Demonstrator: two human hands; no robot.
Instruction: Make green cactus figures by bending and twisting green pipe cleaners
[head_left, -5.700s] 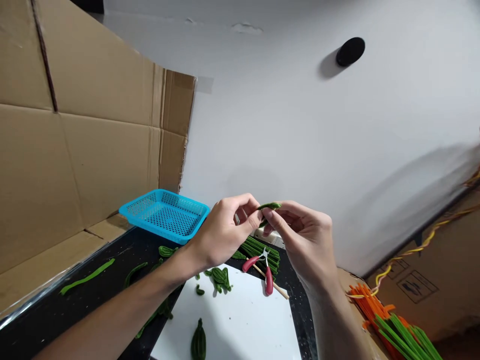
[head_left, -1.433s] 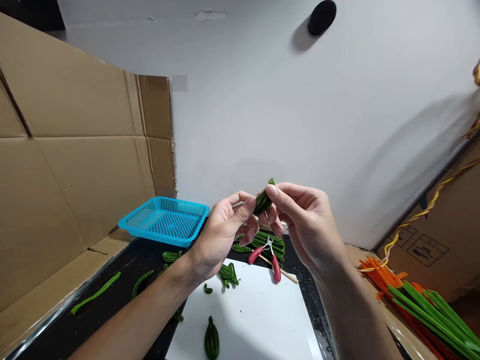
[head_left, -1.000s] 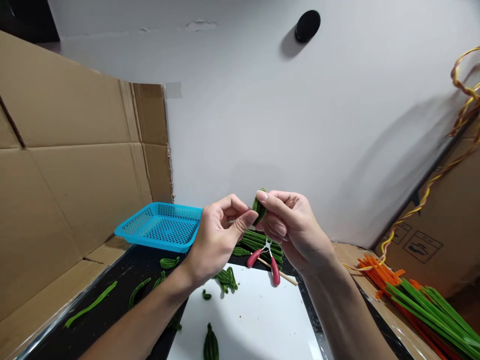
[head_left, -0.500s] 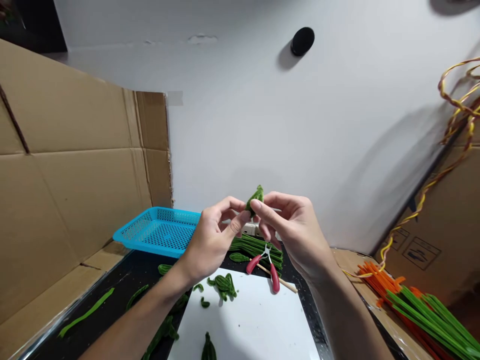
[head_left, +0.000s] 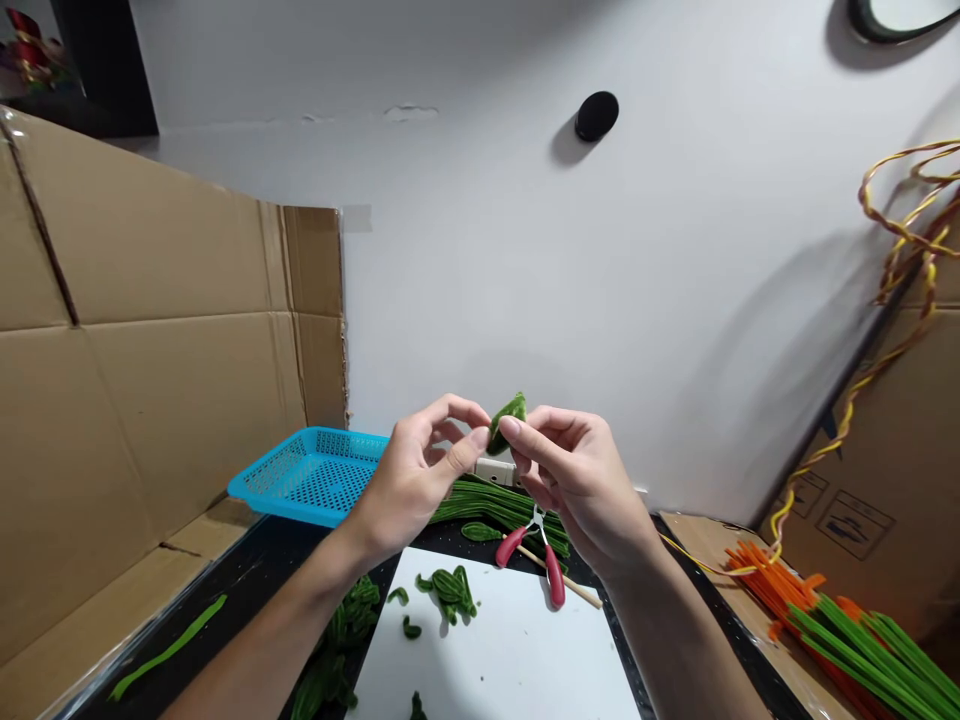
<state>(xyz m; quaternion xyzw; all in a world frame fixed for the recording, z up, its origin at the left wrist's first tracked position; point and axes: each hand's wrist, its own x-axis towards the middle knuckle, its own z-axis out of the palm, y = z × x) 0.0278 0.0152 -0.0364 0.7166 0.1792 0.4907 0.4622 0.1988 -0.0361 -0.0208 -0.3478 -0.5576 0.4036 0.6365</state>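
A small green fuzzy leaf shape (head_left: 510,422), apparently of chenille stem, is held up in front of the wall above the white board (head_left: 525,650). My right hand (head_left: 581,470) pinches it between thumb and fingers, the thumb lying over its face. On its left edge, the thumb and forefinger tips of my left hand (head_left: 427,465) close lightly. Below lie several looped green chenille pieces (head_left: 452,592) on the board. Red-handled pliers (head_left: 553,575), jaws apart, rest at the board's far edge beside a thin wooden stick (head_left: 581,592).
A blue perforated basket (head_left: 311,510) stands at the back left. Dark green stems (head_left: 480,500) lie behind the board, more green pieces (head_left: 326,680) left of it. Orange stems (head_left: 772,590) and bright green stems (head_left: 862,640) lie at right. Cardboard (head_left: 180,400) walls the left side.
The view has shifted slightly. The leaf shape has turned a little between my fingers, and my left fingertips sit nearer its left edge. Both hands stay at about the same place.
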